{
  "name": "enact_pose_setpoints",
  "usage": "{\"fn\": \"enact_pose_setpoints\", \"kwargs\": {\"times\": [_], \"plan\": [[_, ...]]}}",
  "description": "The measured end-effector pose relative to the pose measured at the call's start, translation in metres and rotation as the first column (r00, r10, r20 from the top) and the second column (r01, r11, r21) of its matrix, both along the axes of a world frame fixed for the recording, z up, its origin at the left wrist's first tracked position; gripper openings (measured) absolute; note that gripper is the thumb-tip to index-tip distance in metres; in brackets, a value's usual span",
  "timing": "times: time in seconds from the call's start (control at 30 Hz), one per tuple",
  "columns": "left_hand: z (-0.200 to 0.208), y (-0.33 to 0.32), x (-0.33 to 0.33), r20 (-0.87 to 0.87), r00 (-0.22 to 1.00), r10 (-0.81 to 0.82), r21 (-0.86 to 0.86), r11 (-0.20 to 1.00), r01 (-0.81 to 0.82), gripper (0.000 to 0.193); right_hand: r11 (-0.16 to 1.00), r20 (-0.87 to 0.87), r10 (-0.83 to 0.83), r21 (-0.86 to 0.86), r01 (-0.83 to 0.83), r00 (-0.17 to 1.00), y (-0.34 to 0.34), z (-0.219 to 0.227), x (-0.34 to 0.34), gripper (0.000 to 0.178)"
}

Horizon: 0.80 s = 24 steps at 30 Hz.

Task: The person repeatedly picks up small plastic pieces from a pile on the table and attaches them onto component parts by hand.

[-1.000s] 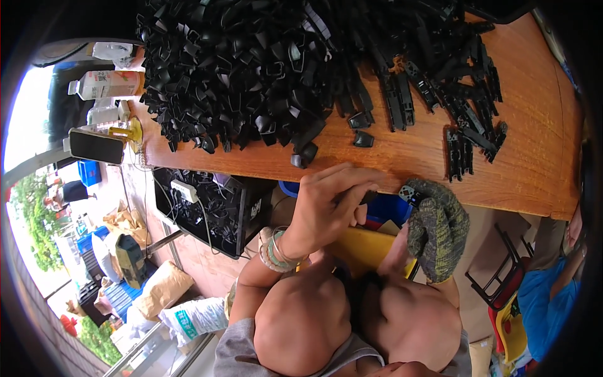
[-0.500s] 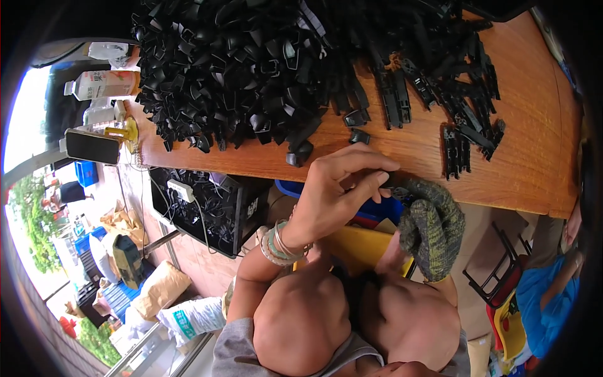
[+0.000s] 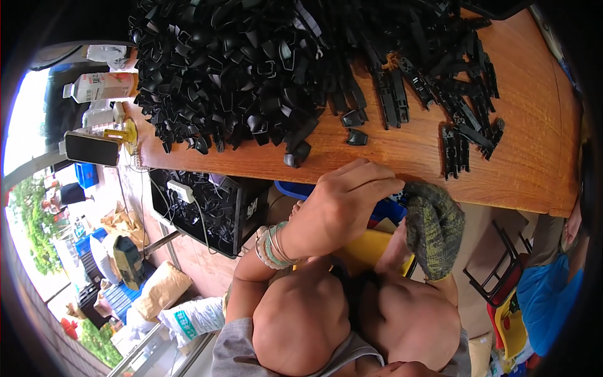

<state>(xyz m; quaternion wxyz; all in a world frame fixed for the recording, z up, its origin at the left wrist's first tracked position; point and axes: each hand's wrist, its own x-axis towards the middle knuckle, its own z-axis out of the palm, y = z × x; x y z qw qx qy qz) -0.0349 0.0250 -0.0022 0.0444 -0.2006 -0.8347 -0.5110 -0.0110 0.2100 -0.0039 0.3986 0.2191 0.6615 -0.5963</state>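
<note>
My left hand (image 3: 345,204), bare and with bracelets at the wrist, is held over the table's front edge. Its thumb and fingers are pinched together, touching the front of my right hand; whatever sits between the fingertips is hidden. A grey-green knitted glove covers my right hand (image 3: 436,232), which is curled closed around a small black plastic part, mostly hidden now. Two loose black plastic caps, one (image 3: 357,137) and another (image 3: 297,154), lie on the wood near my left hand. Several long black plastic strips (image 3: 455,151) lie farther right.
A large heap of black plastic parts (image 3: 232,75) covers the far left of the wooden table (image 3: 521,125). Below the edge are a black crate (image 3: 232,217) with a white power strip (image 3: 180,191), and a blue bin (image 3: 292,188). A phone (image 3: 92,149) and bottle (image 3: 103,87) stand left.
My left hand has turned over and shifted slightly right, its fingertips closing in against the gloved hand. The black part that stuck out of the glove is now mostly covered.
</note>
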Motion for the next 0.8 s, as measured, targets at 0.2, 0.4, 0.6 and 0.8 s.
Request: {"fn": "enact_pose_setpoints", "kwargs": {"times": [0.2, 0.4, 0.6, 0.8], "plan": [[0.001, 0.009, -0.002, 0.056, 0.998, 0.005, 0.052, 0.999, -0.008, 0.02, 0.957, -0.91, 0.291, 0.28, -0.08, 0.296, 0.018, -0.073, 0.034, 0.041], [-0.013, 0.023, 0.016, 0.14, 0.961, 0.238, -0.106, 0.969, -0.224, 0.023, 0.893, -0.826, 0.431, 0.447, -0.042, 0.365, -0.003, -0.031, 0.024, 0.02], [-0.013, 0.041, 0.018, 0.019, 0.971, 0.237, 0.1, 0.966, -0.238, 0.019, 0.993, -0.556, -0.059, -0.119, -0.009, 0.829, -0.004, -0.009, 0.015, 0.017], [-0.009, 0.026, 0.01, 0.159, 0.98, 0.119, 0.004, 0.993, -0.121, 0.01, 0.996, -0.715, 0.069, 0.008, -0.091, 0.696, 0.003, -0.015, 0.011, 0.024]]}}
